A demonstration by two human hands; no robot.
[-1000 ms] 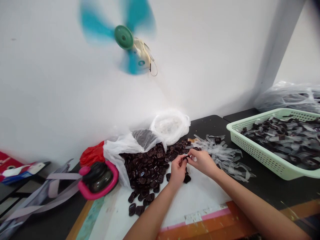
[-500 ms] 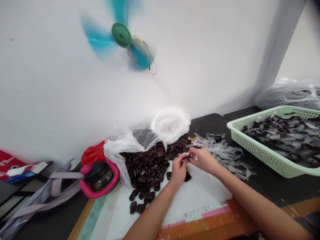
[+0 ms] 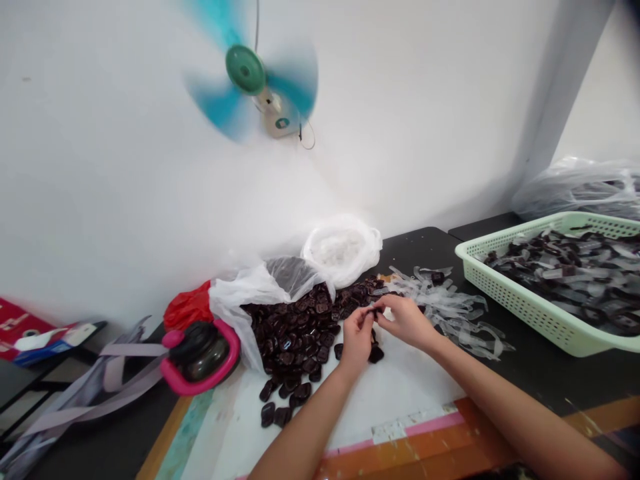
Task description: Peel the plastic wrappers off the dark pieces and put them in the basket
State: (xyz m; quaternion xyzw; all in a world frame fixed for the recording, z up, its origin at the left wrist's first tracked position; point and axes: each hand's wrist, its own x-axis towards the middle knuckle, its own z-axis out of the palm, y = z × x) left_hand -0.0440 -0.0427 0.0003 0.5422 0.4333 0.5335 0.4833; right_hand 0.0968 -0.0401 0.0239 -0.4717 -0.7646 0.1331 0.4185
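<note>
My left hand (image 3: 357, 335) and my right hand (image 3: 404, 321) meet over the white sheet (image 3: 400, 393), fingertips pinched together. Between them is a small dark brown piece (image 3: 373, 313), mostly covered by the fingers; it resembles the loose ones nearby. Left of my hands lies a heap of dark brown, glossy, rounded flat pieces (image 3: 295, 340), spilling from a white plastic bag (image 3: 240, 300). A couple of the same pieces rest just below my fingers. Beyond my right hand spreads a bunch of clear, translucent strips (image 3: 460, 310).
A pale green basket (image 3: 520, 307) of dark pieces with clear strips stands at right. Behind the heap sits another white bag (image 3: 343, 247). A pink-handled dark container (image 3: 203, 360) and a red bag (image 3: 187, 307) are at left. A blue-bladed fan (image 3: 245, 70) spins on the wall.
My hands stay at nearly the same spot, with the fingers shifted slightly around the small piece. The view has moved a little, and the fan head has turned.
</note>
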